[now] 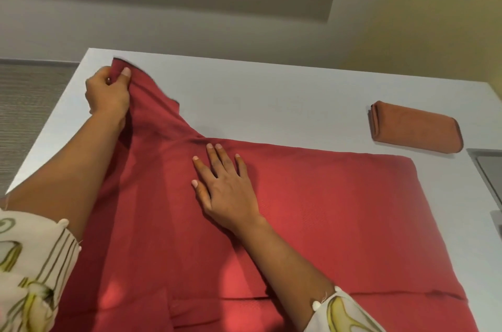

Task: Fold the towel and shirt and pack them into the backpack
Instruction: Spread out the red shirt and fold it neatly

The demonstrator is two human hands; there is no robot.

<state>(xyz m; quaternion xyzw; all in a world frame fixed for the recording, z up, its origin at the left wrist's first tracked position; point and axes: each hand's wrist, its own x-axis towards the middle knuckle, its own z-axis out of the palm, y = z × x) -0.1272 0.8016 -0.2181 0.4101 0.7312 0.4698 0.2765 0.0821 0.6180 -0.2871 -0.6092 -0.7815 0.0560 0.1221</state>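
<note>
A red shirt (pixel 326 209) lies spread over the white table (pixel 258 87), its sleeve stretched toward the far left corner. My left hand (pixel 108 89) pinches the end of that sleeve near the table's left edge. Flat on the shirt's body near the shoulder rests my right hand (pixel 225 187), fingers straight and spread. A folded orange-brown towel (pixel 415 130) sits on the table at the right, apart from the shirt. No backpack is in view.
The table's left edge drops to a grey carpeted floor (pixel 30 103). A grey flat object (pixel 489 168) shows at the right edge of the view. A wall rises behind the table.
</note>
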